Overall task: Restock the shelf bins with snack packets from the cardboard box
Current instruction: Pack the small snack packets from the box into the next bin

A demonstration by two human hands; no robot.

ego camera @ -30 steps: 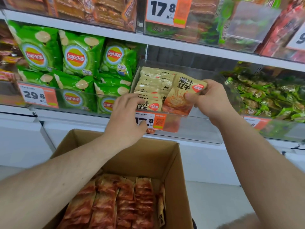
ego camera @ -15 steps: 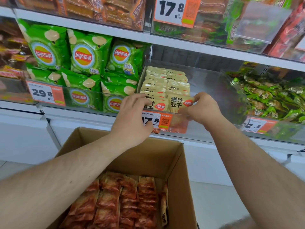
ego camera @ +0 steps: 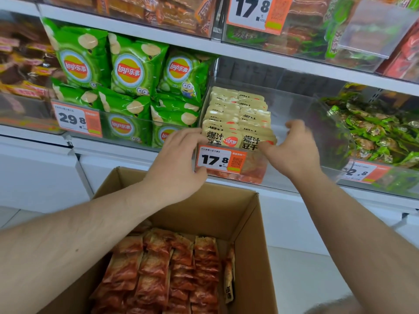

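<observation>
Centre frame, left to right: left hand (ego camera: pixel 179 162), fingers loosely curled against the clear bin (ego camera: pixel 292 105) front, fingertips touching the front beige packets (ego camera: pixel 238 123) stacked inside; right hand (ego camera: pixel 292 148) thumb pressing the frontmost packet's right edge, fingers relaxed; cardboard box (ego camera: pixel 247 214) of red packets (ego camera: pixel 163 273) below.

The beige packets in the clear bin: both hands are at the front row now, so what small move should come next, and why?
Probably draw both hands back and reach down into the cardboard box. The beige packets stand in two rows, and the left hand and right hand only touch the front ones. The clear bin looks bare on its right side, and red packets wait in the box.
</observation>
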